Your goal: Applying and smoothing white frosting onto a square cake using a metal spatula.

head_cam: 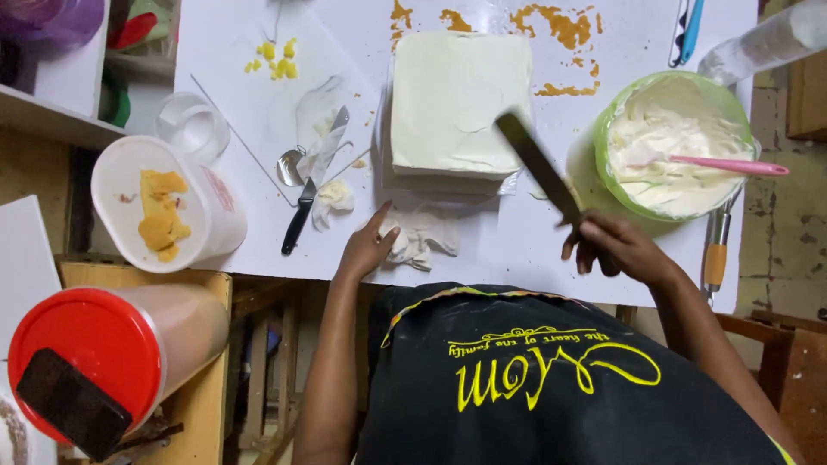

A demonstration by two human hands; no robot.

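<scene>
- Right hand [613,248]: fingers curled tight round the handle of a long flat palette knife [541,168]; blade dark, blurred, angled up and away from the fingers, its tip over the near right corner of the cake.
- Left hand [366,247]: fingers loosely spread, fingertips resting on a crumpled white cloth [419,237]; gripping nothing firmly.
- Cake [455,105]: square, coated in smooth off-white cream, top flat with a faint crease; sits just beyond both sets of fingers, between them, on the white surface [517,245].
- Right of the knife-hand fingers: green bowl [600,142] of white cream, pink spatula [730,165] lying in it.
- Left of the cloth-hand fingers: black-handled knife [312,182] and spoon [290,165], cream-smeared; further left, white tub [211,228] holding orange-yellow crumbs.
- Beyond the cake: orange crumbs [551,24] scattered.
</scene>
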